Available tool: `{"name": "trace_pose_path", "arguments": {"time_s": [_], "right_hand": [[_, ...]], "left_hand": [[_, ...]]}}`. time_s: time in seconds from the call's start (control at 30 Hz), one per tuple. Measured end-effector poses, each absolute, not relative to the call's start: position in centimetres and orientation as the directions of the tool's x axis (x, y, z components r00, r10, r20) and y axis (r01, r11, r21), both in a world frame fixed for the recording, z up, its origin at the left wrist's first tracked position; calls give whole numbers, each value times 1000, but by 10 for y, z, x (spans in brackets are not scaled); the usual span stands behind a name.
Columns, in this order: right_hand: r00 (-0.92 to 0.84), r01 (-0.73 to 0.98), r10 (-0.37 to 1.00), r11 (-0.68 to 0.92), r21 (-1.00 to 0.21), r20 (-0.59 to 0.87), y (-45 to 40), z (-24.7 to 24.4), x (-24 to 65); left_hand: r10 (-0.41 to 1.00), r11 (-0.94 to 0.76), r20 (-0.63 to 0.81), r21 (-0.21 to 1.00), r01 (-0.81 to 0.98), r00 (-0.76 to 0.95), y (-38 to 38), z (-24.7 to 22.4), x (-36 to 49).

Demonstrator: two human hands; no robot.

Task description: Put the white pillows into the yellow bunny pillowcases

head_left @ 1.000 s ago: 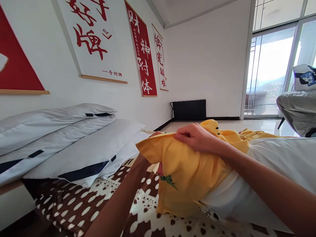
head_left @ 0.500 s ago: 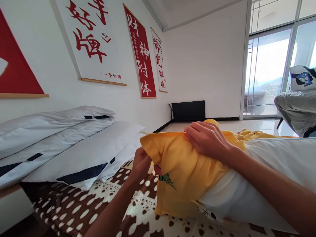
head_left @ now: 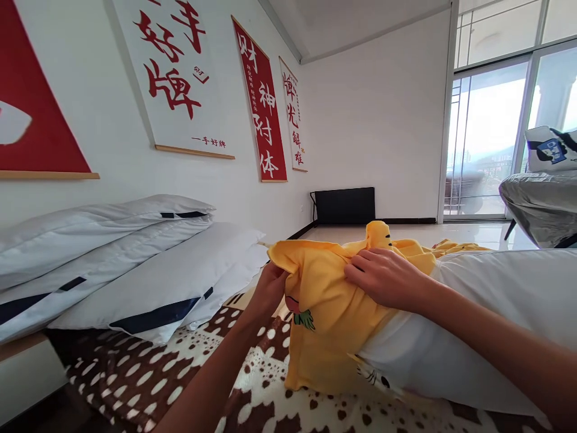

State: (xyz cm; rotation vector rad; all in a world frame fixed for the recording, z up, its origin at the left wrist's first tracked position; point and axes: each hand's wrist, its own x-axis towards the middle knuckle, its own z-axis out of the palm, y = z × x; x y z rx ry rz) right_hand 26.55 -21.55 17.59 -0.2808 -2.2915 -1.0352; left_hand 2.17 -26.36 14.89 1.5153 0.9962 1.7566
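Observation:
A yellow pillowcase (head_left: 329, 337) with a printed figure covers the near-left end of a white pillow (head_left: 500, 300). My left hand (head_left: 270, 288) is closed on the pillowcase's left corner, its fingertips partly hidden by the cloth. Farther right, my right hand (head_left: 383, 276) has its fingers curled into the upper edge of the same yellow cloth, which bunches up around it. The white pillow extends to the right beneath my right forearm.
Several white pillows with dark blue bands (head_left: 135, 270) are stacked at the left. A brown and white spotted blanket (head_left: 265, 379) lies below. Farther back are a black panel (head_left: 345, 205) by the wall and a covered grey seat (head_left: 541, 201).
My left hand has moved slightly right and up with the pillowcase corner. My right hand has shifted a little right and down, and the cloth beside it now stands up in a fold.

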Motion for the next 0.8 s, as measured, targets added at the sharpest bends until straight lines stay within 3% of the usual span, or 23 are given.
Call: {"name": "trace_pose_path", "arguments": {"time_s": [0.2,0.37,0.5,0.67,0.8], "right_hand": [[-793,455,-59,604,654,606,-212,186,284],[-811,502,92,615,607,578,-222,187,306],[-800,549,229,651,524,554,-236,201,307],[-652,616,171,688,384,739,-229,233,284],[-756,522,286,806,279,589,-206,231,261]], "left_hand": [[837,-533,492,833,-151,-240,-257,151,9],[798,-585,505,779,-223,-329,-243,150,3],[798,-587,502,774,-238,-334,-236,148,7],[784,-598,498,766,-235,-371,-242,149,11],[777,-597,486,769,-227,-399,-256,149,9]]}}
